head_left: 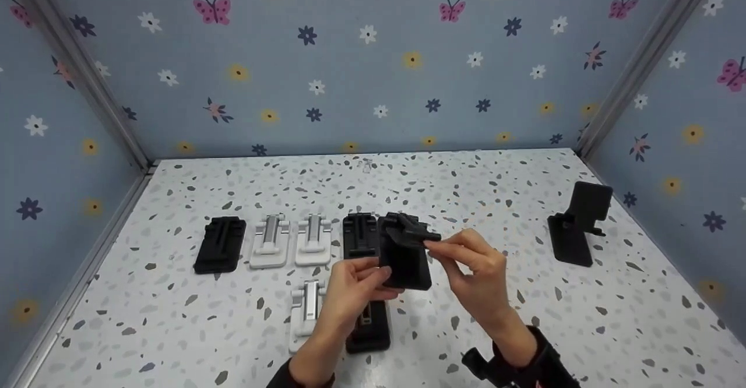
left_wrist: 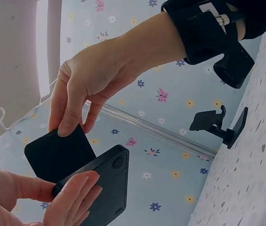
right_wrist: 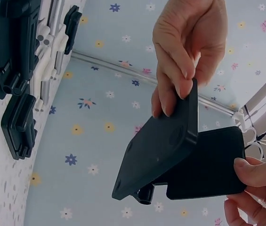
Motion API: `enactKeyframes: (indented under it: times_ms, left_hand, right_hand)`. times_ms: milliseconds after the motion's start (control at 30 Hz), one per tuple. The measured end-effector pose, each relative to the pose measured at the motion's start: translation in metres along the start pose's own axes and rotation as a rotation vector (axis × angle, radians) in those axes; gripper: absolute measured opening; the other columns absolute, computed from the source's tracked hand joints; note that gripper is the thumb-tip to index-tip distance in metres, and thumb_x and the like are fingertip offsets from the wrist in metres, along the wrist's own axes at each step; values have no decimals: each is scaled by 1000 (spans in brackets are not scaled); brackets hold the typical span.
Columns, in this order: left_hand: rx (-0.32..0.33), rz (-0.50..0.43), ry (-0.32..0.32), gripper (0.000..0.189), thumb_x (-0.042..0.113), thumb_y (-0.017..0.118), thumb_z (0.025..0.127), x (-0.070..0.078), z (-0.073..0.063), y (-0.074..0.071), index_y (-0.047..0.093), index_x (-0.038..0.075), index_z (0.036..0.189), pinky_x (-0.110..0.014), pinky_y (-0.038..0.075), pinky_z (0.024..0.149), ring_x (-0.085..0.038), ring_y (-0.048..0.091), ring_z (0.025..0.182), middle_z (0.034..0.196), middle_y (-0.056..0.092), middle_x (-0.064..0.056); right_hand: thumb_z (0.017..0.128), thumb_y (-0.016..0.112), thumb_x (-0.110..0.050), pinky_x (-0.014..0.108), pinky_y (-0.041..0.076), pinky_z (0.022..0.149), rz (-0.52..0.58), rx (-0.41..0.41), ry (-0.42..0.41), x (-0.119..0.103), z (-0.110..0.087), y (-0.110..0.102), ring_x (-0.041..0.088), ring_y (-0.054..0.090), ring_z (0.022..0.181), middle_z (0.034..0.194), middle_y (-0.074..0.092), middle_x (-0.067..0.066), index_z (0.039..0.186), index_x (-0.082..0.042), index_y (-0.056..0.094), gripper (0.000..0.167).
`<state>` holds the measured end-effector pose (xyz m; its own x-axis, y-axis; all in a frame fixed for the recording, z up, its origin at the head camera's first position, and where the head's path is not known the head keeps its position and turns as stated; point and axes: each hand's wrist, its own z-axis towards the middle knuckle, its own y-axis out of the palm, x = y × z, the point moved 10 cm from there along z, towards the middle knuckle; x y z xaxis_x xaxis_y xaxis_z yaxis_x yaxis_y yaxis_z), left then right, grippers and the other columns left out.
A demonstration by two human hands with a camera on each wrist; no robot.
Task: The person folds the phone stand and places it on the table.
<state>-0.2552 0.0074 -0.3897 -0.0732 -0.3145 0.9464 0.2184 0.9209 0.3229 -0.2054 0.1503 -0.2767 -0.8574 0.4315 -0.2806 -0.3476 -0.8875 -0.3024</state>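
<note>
A black folding phone stand (head_left: 406, 268) is held up in both hands over the table, partly unfolded. My left hand (head_left: 352, 292) grips the edge of its base (right_wrist: 158, 146), thumb on one face and fingers on the other. With thumb and fingers, my right hand (head_left: 479, 274) pinches the edge of the stand's support plate (right_wrist: 208, 165). The plate is tilted away from the base, and part of the hinge arm (right_wrist: 145, 194) shows between them in the right wrist view. Round pads show on the base's underside in the left wrist view.
Folded stands lie left of and below the hands: a black one (head_left: 220, 245), white ones (head_left: 270, 242) (head_left: 315, 248), another black one (head_left: 360, 230), and a white one (head_left: 303, 318) beside a black one (head_left: 368, 335) partly behind my left hand. An unfolded black stand (head_left: 590, 204) stands far right.
</note>
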Motion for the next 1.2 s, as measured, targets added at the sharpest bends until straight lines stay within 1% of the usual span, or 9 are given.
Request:
enactKeyframes:
  times_ms: [233, 433, 600, 700, 800, 867, 933, 1067, 1200]
  left_hand:
    - [23, 8, 20, 31, -8, 51, 83, 7, 0, -6, 46, -21, 110, -35, 55, 65, -30, 64, 68, 94, 59, -31]
    - [22, 23, 27, 30, -8, 50, 83, 9, 0, -6, 46, -21, 111, -35, 55, 65, -30, 64, 68, 94, 60, -29]
    - [-14, 8, 30, 30, -8, 49, 84, 8, 0, -1, 46, -21, 111, -35, 55, 67, -30, 64, 71, 95, 59, -30]
    - [-39, -15, 28, 31, -8, 49, 84, 7, -1, 2, 44, -21, 112, -35, 54, 69, -30, 64, 72, 95, 59, -30]
    - [-49, -30, 24, 31, -8, 49, 84, 6, -1, 4, 44, -21, 112, -35, 54, 70, -30, 64, 73, 95, 59, -30]
    - [-54, -36, 24, 30, -8, 49, 84, 6, -2, 4, 45, -21, 111, -35, 54, 70, -30, 64, 73, 95, 59, -30]
    - [-58, -44, 25, 30, -8, 49, 84, 6, -2, 5, 45, -21, 110, -36, 54, 70, -30, 64, 73, 95, 59, -30]
    - [-67, -57, 27, 30, -7, 49, 84, 6, -3, 7, 45, -21, 110, -37, 54, 70, -29, 64, 72, 95, 60, -30]
    - [-78, -68, 34, 30, -6, 49, 85, 7, -3, 8, 45, -21, 110, -37, 54, 71, -28, 64, 72, 95, 60, -29]
  right_hand:
    - [59, 73, 14, 15, 42, 53, 15, -62, -24, -6, -10, 13, 12, 48, 62, 70, 56, 1, 82, -2, 71, 28]
    - [61, 72, 13, 16, 41, 53, 21, -105, 21, -5, -16, 18, 12, 46, 63, 69, 55, 0, 82, -4, 71, 27]
    - [62, 74, 9, 16, 47, 60, 54, -170, 71, 0, -12, 15, 13, 53, 68, 75, 58, 0, 85, -5, 70, 28]
    - [63, 73, 11, 19, 50, 65, 156, -164, 158, 6, -2, 7, 14, 57, 71, 77, 62, 4, 85, -1, 68, 26]
    - [69, 67, 13, 22, 52, 66, 255, -68, 281, 22, 4, -5, 16, 59, 72, 78, 63, 9, 85, 4, 66, 19]
    - [73, 64, 13, 23, 52, 65, 267, -3, 359, 35, 5, -11, 17, 59, 72, 80, 63, 12, 86, 7, 65, 14]
    - [78, 63, 5, 23, 52, 63, 249, 27, 462, 53, -1, -10, 17, 59, 76, 84, 63, 13, 92, 6, 64, 13]
    - [83, 61, -4, 23, 52, 63, 228, -31, 655, 79, -14, 4, 18, 57, 86, 98, 59, 16, 105, 6, 58, 25]
    - [86, 57, -6, 27, 54, 65, 295, -136, 814, 97, -30, 22, 21, 56, 93, 112, 52, 20, 118, 9, 47, 36]
